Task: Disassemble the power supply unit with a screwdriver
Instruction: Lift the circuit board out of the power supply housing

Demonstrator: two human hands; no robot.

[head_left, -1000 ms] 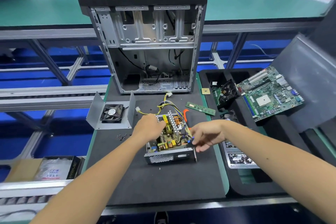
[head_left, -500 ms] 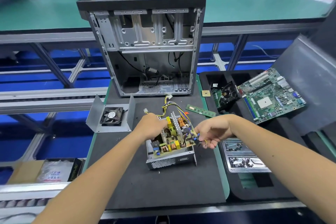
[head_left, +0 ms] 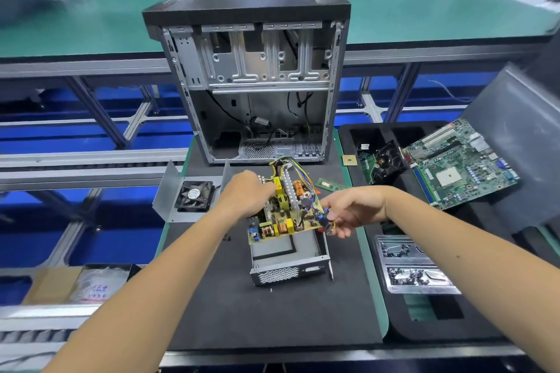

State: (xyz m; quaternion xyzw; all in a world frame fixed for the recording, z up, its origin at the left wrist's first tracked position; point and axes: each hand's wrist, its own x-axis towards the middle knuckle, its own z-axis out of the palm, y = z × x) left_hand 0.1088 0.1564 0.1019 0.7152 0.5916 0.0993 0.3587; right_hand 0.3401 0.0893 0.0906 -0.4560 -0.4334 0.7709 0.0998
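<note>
Table (head_left: 272, 321): one black mat on it, carrying the task's things.
Computer case (head_left: 254, 79): one, upright at the far edge of the mat, open side toward the camera.
Motherboard (head_left: 460, 163): one, tilted in the black tray to the right.
Power supply housing (head_left: 288, 263): one metal box, open on top, on the mat in front of the case and just below both hands.
Circuit board (head_left: 288, 212): one, raised out of the housing and tilted, near edge over the box, wires (head_left: 291, 165) rising from its far end; it lies between the two hands.
Fan cover (head_left: 194, 195): one bent metal panel with one black fan, left of the board.
Left hand (head_left: 247, 194): fingers curled over the board's left edge, gripping it.
Right hand (head_left: 353, 210): fingers bent, pinching small parts at the board's right edge; exactly what cannot be told.
Memory stick (head_left: 328, 185): one, flat on the mat beyond the right hand.
</note>
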